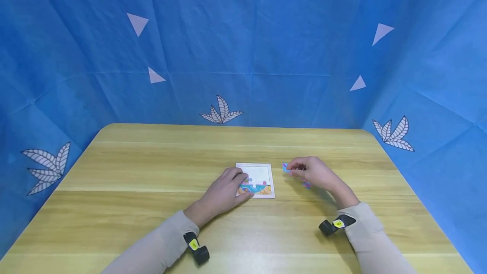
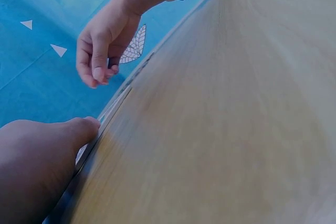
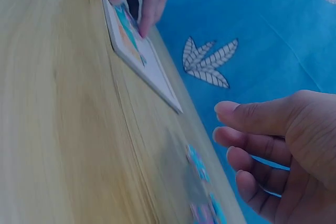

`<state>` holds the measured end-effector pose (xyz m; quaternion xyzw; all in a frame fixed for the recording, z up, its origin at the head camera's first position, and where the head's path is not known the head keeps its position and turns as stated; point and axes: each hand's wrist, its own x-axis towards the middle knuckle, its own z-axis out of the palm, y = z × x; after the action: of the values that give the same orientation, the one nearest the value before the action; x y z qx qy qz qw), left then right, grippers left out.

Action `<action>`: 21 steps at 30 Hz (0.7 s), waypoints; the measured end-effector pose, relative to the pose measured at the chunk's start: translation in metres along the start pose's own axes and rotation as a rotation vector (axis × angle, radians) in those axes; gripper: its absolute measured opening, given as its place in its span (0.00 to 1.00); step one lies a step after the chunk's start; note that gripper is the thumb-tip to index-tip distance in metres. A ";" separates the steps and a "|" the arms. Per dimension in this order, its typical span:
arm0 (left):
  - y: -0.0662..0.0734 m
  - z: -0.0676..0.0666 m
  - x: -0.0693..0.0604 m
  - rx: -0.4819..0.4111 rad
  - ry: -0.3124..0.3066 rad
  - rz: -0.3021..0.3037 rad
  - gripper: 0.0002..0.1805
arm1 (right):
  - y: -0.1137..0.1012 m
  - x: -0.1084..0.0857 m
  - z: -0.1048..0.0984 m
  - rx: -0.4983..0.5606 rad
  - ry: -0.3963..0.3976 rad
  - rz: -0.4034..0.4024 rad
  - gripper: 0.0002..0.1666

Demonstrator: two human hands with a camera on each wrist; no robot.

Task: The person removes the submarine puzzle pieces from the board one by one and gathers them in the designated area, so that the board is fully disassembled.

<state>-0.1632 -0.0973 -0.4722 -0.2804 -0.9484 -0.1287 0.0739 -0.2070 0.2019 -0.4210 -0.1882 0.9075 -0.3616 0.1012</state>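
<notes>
A small square jigsaw tray [image 1: 272,193] with a white rim lies mid-table, its lower part filled with colourful pieces [image 1: 258,189]. My left hand [image 1: 222,193] holds the tray at its left side, thumb along the near edge and bent fingers over the fitted pieces. In the left wrist view, the left thumb [image 2: 81,132] meets the tray's edge; the other fingers are hidden. My right hand [image 3: 283,150] hovers above loose jigsaw pieces right of the tray, thumb and fingers apart with nothing seen between them. One loose blue piece [image 1: 285,167] shows just beyond its fingertips.
Further loose jigsaw pieces [image 1: 306,184] lie under the right hand, partly hidden by it. The wooden table [image 1: 152,160] reaches back to a blue curtain [image 1: 289,54] with leaf and triangle prints. Each wrist wears a black strap with a camera.
</notes>
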 end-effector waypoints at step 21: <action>0.000 0.000 0.003 -0.078 0.007 -0.123 0.38 | -0.046 0.031 0.038 -0.071 -0.067 -0.204 0.09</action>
<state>-0.1655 -0.0955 -0.4714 -0.2240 -0.9577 -0.1708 0.0583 -0.2110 0.1349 -0.4177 -0.2949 0.8921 -0.3310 0.0875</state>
